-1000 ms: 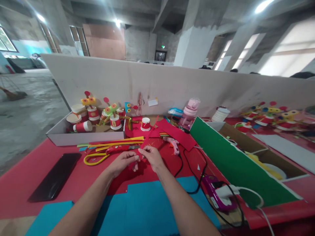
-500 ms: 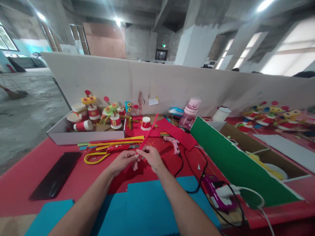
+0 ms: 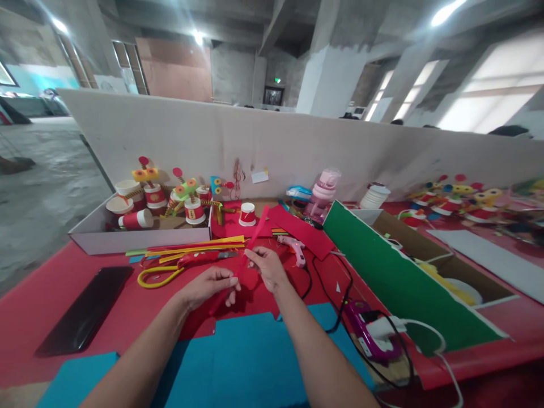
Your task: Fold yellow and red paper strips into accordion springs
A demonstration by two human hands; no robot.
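1. Table [image 3: 25, 323]: red-covered; supports all items below.
2. Green-sided box [image 3: 395, 283]: open-topped, positioned right of the hands.
3. Blue sheets [image 3: 242, 357]: laid at the near edge, beneath the forearms.
4. White box [image 3: 140, 243]: open-topped, at far left; contains cup figures [image 3: 194, 209].
5. Black slab [image 3: 87, 311]: flat on the table, left of the hands.
6. Right hand [image 3: 267, 269]: thumb and forefinger pinched together, gripping the red strip above the left hand.
7. Left hand [image 3: 212, 286]: fingers curled, thumb and fingertips closed on the strip's lower portion.
8. Red strip [image 3: 258, 229]: slanted between both hands; upper end points away from the person, near the cup. Lower end is blurred.
9. Glue gun [image 3: 293, 249]: pink, lying just beyond and right of the right hand.
10. Cup [image 3: 247, 215]: red and white, standing beyond the hands, left of the strip's upper end.
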